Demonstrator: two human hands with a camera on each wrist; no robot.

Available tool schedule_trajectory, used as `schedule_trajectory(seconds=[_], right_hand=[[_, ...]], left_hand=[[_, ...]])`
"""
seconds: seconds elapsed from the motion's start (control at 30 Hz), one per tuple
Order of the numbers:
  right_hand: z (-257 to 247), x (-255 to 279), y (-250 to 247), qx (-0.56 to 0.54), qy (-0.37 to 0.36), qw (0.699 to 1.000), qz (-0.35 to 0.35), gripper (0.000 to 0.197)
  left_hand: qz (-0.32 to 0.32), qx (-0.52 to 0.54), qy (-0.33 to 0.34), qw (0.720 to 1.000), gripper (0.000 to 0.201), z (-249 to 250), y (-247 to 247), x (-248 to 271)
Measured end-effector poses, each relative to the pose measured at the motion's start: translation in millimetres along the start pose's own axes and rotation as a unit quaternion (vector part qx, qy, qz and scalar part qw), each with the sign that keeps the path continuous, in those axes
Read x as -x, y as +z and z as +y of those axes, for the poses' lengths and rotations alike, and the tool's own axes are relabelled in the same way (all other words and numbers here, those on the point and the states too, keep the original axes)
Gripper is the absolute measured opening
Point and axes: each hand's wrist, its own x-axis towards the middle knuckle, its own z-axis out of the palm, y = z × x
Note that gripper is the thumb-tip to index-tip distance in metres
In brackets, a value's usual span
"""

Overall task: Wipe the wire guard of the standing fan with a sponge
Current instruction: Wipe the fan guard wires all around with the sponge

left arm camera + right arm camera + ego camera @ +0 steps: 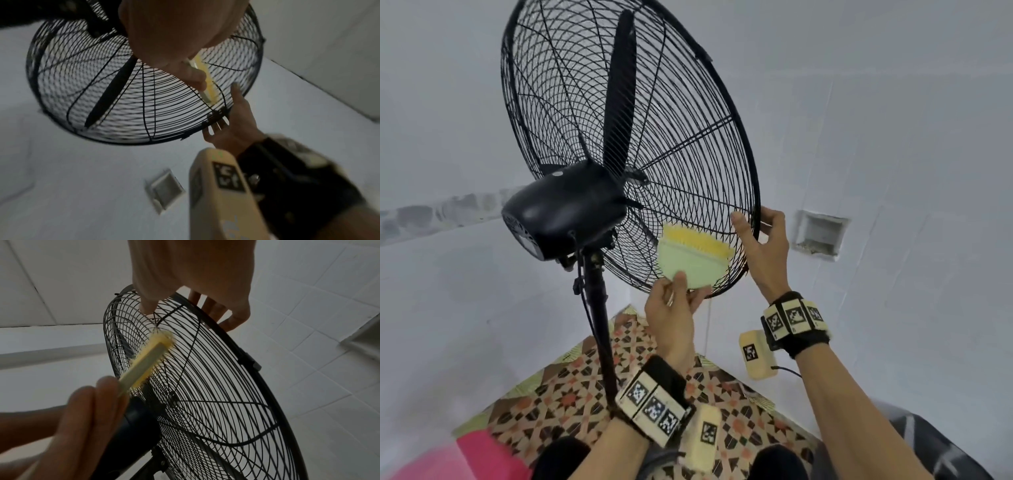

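Note:
The black wire guard (592, 85) of the standing fan tilts up in front of me, seen from its back. A flat sponge (690, 260), pale green with a yellow side, lies against the guard's lower right wires. My left hand (685, 291) pinches the sponge's lower edge between thumb and fingers. My right hand (760, 240) grips the guard's rim at the right, thumb on the rear wires, fingers curled over the front. The left wrist view shows the sponge (209, 87) edge-on against the wires. In the right wrist view the sponge (148, 360) meets the guard (216, 386) below my right hand (195, 272).
The black motor housing (565, 212) sits left of the sponge, on a black pole (599, 315) that runs down to a patterned floor covering (558, 401). A square recess (820, 236) is set in the white tiled wall behind. Something pink (482, 455) lies at bottom left.

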Motion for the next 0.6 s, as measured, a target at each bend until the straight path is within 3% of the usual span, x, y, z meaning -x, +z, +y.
schedule_trajectory(seconds=[0.2, 0.37, 0.5, 0.6], right_hand=[[-6, -3, -5, 0.007, 0.002, 1.0, -0.009, 0.063], [1, 1, -1, 0.015, 0.003, 1.0, 0.001, 0.057], [-6, -3, -4, 0.027, 0.006, 1.0, -0.008, 0.06], [-11, -5, -9, 0.039, 0.021, 0.999, -0.027, 0.062]], left_hand=[[0.044, -0.024, -0.075, 0.996, 0.024, -27, -28, 4], [-0.05, 0.021, -0.006, 0.998, 0.021, 4, 2, 20], [-0.002, 0.001, -0.019, 1.0, 0.021, -12, 11, 10], [0.026, -0.022, -0.085, 0.996, 0.021, -44, -14, 5]])
